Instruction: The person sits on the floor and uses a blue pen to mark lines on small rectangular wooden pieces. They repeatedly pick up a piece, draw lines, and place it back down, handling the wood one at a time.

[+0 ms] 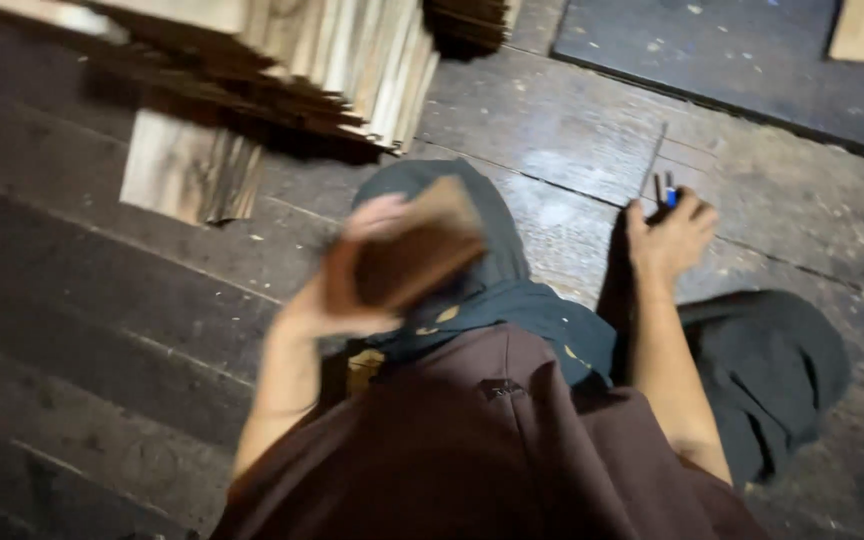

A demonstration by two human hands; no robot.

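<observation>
Wooden block (pixel 407 255), blurred, sits gripped in the left hand (pixel 337 285) above the lap, while the right hand (pixel 670 238) closes on a blue-tipped tool (pixel 666 190) on the floor (pixel 552 120); a firmer, steadier grip would help.

Brown wood block (pixel 412 250), pale streaked boards (pixel 352 50), dark grey floor (pixel 102 300)

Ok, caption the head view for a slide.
Seated on a plank floor, left hand lifts a wood block; right hand rests by stacked slats.
</observation>
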